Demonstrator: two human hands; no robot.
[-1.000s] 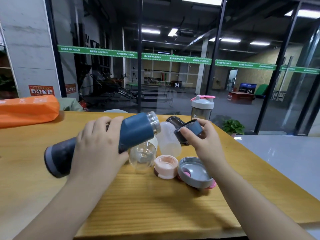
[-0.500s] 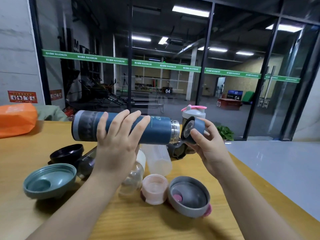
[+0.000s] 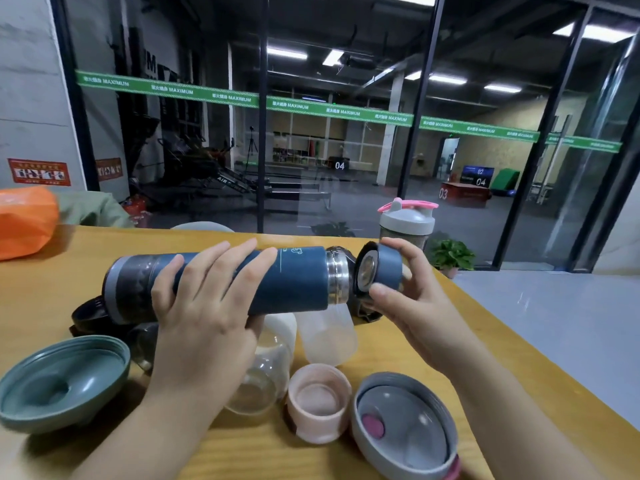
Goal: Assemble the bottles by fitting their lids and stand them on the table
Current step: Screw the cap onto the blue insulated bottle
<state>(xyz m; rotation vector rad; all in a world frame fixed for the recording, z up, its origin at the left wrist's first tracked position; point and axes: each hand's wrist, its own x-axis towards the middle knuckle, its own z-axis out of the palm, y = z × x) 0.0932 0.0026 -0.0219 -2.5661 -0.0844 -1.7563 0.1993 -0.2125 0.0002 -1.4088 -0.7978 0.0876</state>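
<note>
The flask (image 3: 277, 278) lies level above the desk (image 3: 52, 271), with its cap (image 3: 382, 268) just off its right end. Beneath it lie two bottles (image 3: 325, 334), possibly touching. Nearer sit three lids (image 3: 62, 379). A shaker (image 3: 407, 223) stands behind.

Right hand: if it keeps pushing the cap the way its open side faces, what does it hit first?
Most likely the steel neck of the blue flask, held level by the left hand. The right hand holds the blue cap just off that mouth, roughly in line; exact alignment in depth is unclear.

Left hand (image 3: 204, 306) grips flask (image 3: 294, 278); right hand (image 3: 408, 306) holds lid (image 3: 388, 268) beside mouth
</note>
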